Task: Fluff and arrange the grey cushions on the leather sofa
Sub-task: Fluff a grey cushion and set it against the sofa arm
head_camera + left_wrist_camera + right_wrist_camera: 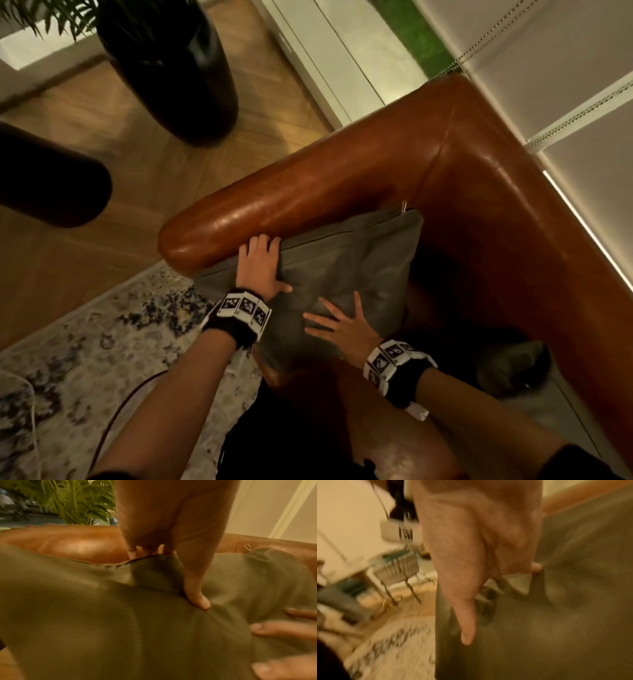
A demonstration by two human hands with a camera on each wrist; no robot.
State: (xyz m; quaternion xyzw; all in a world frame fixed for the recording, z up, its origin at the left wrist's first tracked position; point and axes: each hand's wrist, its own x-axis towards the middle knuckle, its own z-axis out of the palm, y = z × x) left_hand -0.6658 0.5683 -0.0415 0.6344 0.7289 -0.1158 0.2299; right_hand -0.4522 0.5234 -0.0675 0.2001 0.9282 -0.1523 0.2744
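Your left hand (257,265) gripped the grey cushion's (346,270) nine-o'clock edge against the sofa (308,185); your right hand (342,325) pressed flat, fingers spread.

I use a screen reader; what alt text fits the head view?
Two hands work a grey cushion in a brown leather sofa corner: left hand grips its top edge, right hand presses flat.

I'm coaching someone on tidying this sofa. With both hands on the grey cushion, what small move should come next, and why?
Probably pat the face with the flat right hand while the left hand steadies the top edge: the grey cushion looks creased and dented, and already leans against the sofa arm.
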